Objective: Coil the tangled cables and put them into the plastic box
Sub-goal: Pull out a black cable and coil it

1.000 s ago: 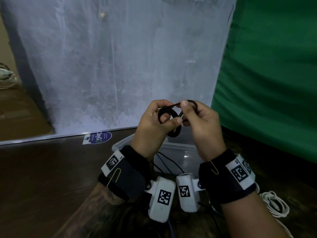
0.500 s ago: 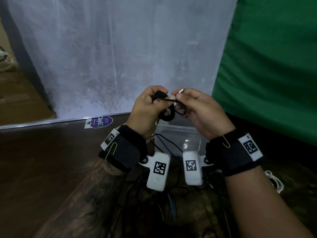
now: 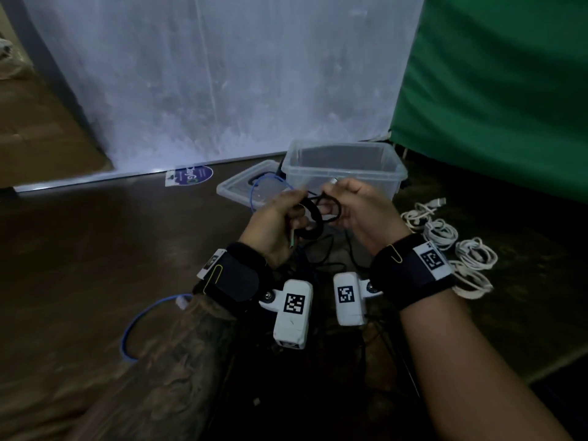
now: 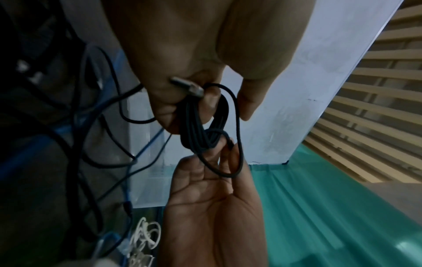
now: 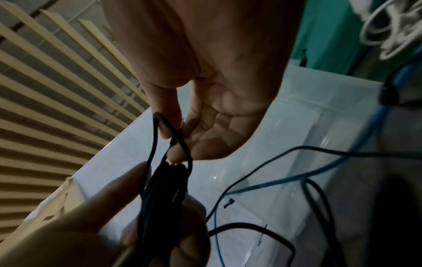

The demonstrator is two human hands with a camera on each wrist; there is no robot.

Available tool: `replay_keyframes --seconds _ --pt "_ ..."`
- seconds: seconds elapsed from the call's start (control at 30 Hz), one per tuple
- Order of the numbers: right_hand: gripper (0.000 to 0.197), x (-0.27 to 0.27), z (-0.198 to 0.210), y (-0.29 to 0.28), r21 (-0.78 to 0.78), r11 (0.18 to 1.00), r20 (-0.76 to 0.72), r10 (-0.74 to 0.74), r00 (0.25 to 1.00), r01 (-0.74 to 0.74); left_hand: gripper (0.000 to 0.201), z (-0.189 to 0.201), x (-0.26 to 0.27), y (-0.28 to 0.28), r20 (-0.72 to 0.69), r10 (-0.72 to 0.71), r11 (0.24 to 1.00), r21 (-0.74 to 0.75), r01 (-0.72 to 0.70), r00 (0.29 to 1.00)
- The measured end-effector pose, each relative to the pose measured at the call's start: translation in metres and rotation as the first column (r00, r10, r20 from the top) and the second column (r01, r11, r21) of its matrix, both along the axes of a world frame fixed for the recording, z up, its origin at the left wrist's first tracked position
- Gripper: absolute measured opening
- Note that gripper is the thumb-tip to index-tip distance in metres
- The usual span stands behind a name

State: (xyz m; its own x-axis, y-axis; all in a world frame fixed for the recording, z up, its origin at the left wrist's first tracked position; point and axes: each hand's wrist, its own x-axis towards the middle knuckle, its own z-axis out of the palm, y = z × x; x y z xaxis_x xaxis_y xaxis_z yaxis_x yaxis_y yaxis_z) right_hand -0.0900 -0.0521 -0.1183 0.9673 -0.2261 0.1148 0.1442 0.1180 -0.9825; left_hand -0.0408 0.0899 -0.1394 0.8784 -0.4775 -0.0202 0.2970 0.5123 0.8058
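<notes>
A black cable coil (image 3: 310, 218) hangs between both hands above the floor, just in front of the clear plastic box (image 3: 346, 168). My left hand (image 3: 280, 218) grips the bundle (image 4: 200, 124), with its metal plug (image 4: 187, 86) lying against the fingers. My right hand (image 3: 353, 208) pinches the loose end loop (image 5: 171, 137) of the same cable (image 4: 228, 159) between thumb and fingertips. The box stands upright with its top uncovered, and I see nothing in it.
The box lid (image 3: 251, 189) lies on the floor left of the box under a blue cable (image 3: 264, 186). Loose black cables (image 3: 331, 262) lie under the hands. Several white coiled cables (image 3: 451, 240) lie to the right. A green cloth (image 3: 496, 84) hangs at the right, a white sheet (image 3: 222, 74) behind.
Both hands have come down with the black coil from in front of the white sheet to just before the box. The view has tilted down, so the box and lid show.
</notes>
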Motion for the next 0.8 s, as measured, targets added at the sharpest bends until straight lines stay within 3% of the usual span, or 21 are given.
replay_keyframes --seconds 0.1,0.23,0.37,0.57,0.73,0.8 --pt "0.014 -0.004 -0.01 -0.002 0.099 0.995 -0.019 -0.017 1.0 0.018 0.022 -0.011 -0.004 0.003 0.011 0.009 1.0 0.023 -0.009 1.0" --pt "0.02 -0.003 -0.015 -0.018 0.206 0.957 0.043 -0.217 0.975 0.204 0.022 -0.027 0.0 0.009 0.065 -0.043 0.992 0.124 0.035 0.997" --pt "0.018 -0.002 -0.017 -0.025 0.204 0.922 0.149 -0.361 0.921 0.329 0.015 -0.03 0.003 0.012 0.06 -0.103 0.976 0.198 0.09 0.993" --pt "0.017 -0.001 -0.012 -0.036 0.288 0.861 0.257 -0.491 0.832 0.419 0.01 -0.028 -0.005 0.012 -0.04 -0.352 0.915 0.197 0.353 0.935" --pt "0.019 -0.002 -0.009 -0.036 0.348 0.821 0.262 -0.548 0.794 0.452 0.011 -0.034 -0.005 0.007 0.123 -0.445 0.858 0.344 0.383 0.887" --pt "0.017 -0.002 -0.009 -0.033 0.382 0.817 0.269 -0.545 0.794 0.432 0.01 -0.036 -0.002 0.007 0.143 -0.445 0.862 0.335 0.38 0.884"
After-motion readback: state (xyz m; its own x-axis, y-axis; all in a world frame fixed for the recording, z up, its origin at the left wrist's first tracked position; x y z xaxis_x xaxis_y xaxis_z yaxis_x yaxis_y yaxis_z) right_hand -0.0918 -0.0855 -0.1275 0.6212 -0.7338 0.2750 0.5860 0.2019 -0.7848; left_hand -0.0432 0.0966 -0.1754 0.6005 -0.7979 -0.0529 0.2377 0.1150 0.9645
